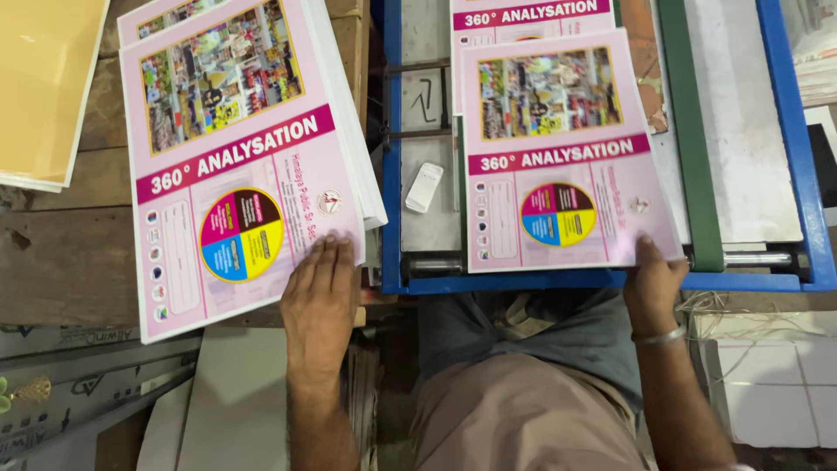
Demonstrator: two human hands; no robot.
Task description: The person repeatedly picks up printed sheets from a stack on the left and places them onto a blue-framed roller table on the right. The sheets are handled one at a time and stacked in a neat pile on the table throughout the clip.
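Two hands are at work over pink printed sheets, and the biggest thing in play is the blue-framed machine bed point(392, 174) stretching away from the right hand point(649, 279), with a green belt point(689, 131) running up its far side just beyond that hand's thumb. Left of it, on the wooden bench point(61, 253), sits the thick stack of pink sheets point(235, 157), and the left hand point(321, 292) lies flat on its near corner, fingers point(327, 253) together and stretched out, pressing rather than gripping, nothing closed in it. Over to the right hand now: it pinches the near right corner of the single pink sheet point(558, 148) lying on the bed, thumb on top, the fingers beneath hidden, so how tightly they close I cannot tell. That sheet overlaps another pink sheet point(523, 17) further up the bed. To my eye the feed goes best with the sheet's edges kept square to the blue frame and the corner held lightly, so nothing creases; the flat palm should keep the stack from sliding. Smallest of all, a little white block point(425, 187) rests on the grey plate, between the two hands and further up the bed.
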